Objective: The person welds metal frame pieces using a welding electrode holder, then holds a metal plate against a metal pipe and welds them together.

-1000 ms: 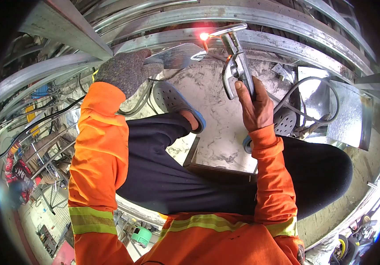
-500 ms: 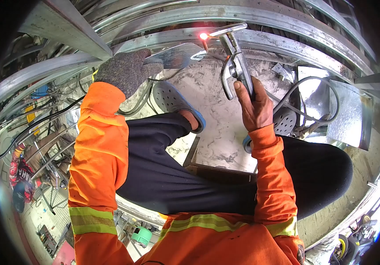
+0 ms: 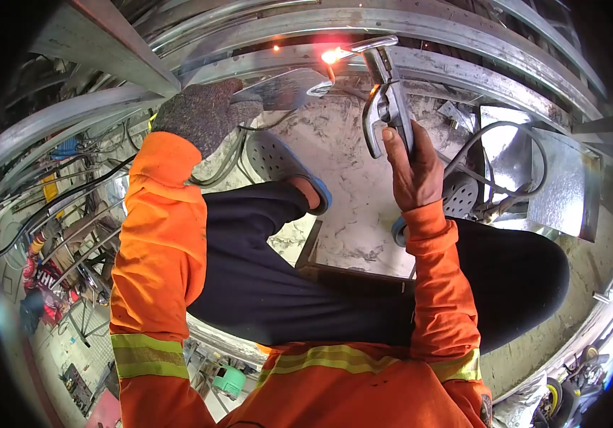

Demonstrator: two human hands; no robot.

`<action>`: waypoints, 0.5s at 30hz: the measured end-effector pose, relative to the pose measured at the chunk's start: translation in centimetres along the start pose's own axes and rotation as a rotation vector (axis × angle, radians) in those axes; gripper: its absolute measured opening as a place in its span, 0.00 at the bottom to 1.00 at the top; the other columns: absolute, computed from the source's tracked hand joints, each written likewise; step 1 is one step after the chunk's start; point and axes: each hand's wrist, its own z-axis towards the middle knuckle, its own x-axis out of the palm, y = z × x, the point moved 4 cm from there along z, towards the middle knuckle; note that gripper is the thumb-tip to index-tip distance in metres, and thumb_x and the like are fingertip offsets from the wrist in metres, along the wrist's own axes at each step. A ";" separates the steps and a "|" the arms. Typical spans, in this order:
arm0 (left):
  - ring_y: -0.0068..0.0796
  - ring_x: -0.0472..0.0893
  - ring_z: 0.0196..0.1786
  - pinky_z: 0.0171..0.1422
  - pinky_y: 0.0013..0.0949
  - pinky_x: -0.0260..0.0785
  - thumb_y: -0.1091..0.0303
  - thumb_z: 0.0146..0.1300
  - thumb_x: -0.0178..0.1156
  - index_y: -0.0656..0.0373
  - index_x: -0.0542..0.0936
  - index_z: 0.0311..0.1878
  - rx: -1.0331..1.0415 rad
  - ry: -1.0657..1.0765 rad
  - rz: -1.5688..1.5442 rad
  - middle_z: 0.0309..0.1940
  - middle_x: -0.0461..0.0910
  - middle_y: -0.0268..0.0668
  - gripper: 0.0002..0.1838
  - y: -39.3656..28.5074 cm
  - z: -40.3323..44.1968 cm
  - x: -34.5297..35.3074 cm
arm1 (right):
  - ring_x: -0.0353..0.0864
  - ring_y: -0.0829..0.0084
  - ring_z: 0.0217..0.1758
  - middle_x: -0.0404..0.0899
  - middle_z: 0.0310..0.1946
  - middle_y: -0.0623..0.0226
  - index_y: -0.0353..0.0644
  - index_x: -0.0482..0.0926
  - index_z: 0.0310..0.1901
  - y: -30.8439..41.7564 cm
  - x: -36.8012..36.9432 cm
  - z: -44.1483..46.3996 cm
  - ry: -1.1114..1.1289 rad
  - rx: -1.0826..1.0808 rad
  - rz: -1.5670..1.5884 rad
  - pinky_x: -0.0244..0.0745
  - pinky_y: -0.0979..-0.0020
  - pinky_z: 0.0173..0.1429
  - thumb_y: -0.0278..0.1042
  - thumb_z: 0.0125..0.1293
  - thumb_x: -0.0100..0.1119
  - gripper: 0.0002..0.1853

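a white-hot spark (image 3: 333, 55) flares red at upper centre; glare whitens the metal sheet (image 3: 562, 185) at right; fisheye distortion bends edges into black corners.

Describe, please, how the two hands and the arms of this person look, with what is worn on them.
The left hand wears a dark grey, speckled glove; the right hand is bare. The left sleeve and right sleeve are orange and wrinkled. A yellow-green band crosses the left one higher up.
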 end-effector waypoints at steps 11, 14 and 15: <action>0.56 0.83 0.49 0.52 0.53 0.74 0.33 0.65 0.56 0.53 0.78 0.64 -0.009 0.009 0.061 0.44 0.85 0.53 0.36 0.0 0.1 0.1 | 0.84 0.61 0.30 0.81 0.31 0.53 0.38 0.79 0.53 -0.1 0.4 0.0 0.007 -0.031 -0.040 0.78 0.66 0.39 0.44 0.70 0.66 0.19; 0.57 0.83 0.49 0.52 0.53 0.74 0.33 0.65 0.56 0.53 0.78 0.64 -0.007 0.006 0.048 0.44 0.85 0.54 0.36 -0.2 -0.1 -0.1 | 0.84 0.58 0.30 0.81 0.31 0.52 0.39 0.79 0.53 -0.1 0.4 0.0 0.006 -0.040 -0.033 0.78 0.65 0.38 0.44 0.69 0.67 0.19; 0.57 0.83 0.49 0.52 0.53 0.74 0.33 0.65 0.56 0.53 0.78 0.64 -0.007 0.006 0.048 0.44 0.85 0.54 0.36 -0.2 -0.1 -0.1 | 0.84 0.58 0.30 0.81 0.31 0.52 0.39 0.79 0.53 -0.2 0.4 0.0 0.007 -0.040 -0.033 0.78 0.65 0.38 0.44 0.69 0.67 0.19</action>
